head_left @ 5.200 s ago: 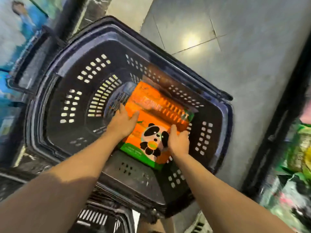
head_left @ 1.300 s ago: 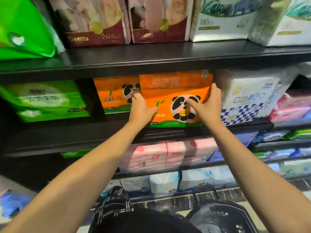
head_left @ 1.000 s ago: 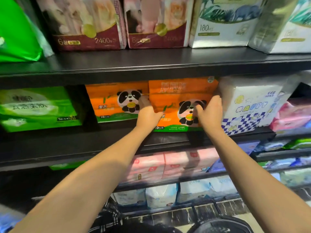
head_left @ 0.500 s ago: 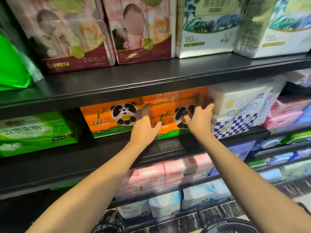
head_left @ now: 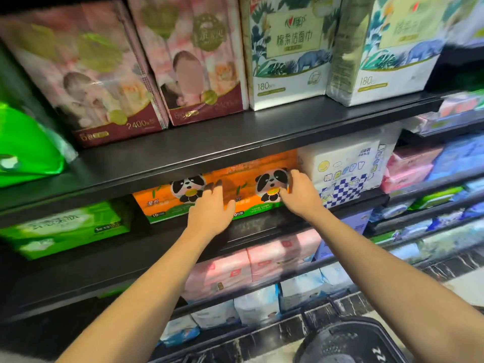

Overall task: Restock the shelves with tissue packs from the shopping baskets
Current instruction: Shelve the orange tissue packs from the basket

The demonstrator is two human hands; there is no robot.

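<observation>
An orange tissue pack with a panda print (head_left: pixel 248 191) lies on the dark middle shelf (head_left: pixel 235 142), deep under the shelf above. My left hand (head_left: pixel 212 209) presses flat on the pack's front left part. My right hand (head_left: pixel 298 195) has its fingers curled around the pack's right edge, next to the panda. A second orange panda pack (head_left: pixel 162 203) sits directly to its left, touching it. A dark shopping basket (head_left: pixel 348 341) stands on the floor at the bottom right, mostly cut off.
A white pack with blue checks (head_left: pixel 343 174) stands tight against the right side of the orange pack. Green packs (head_left: pixel 65 226) lie further left on the same shelf. Tall pink and white packs fill the shelf above; pink and pale blue packs fill the lower shelves.
From the basket, the orange pack came up to the middle shelf and has slid back into the gap beside the other orange pack. Both hands followed it inward.
</observation>
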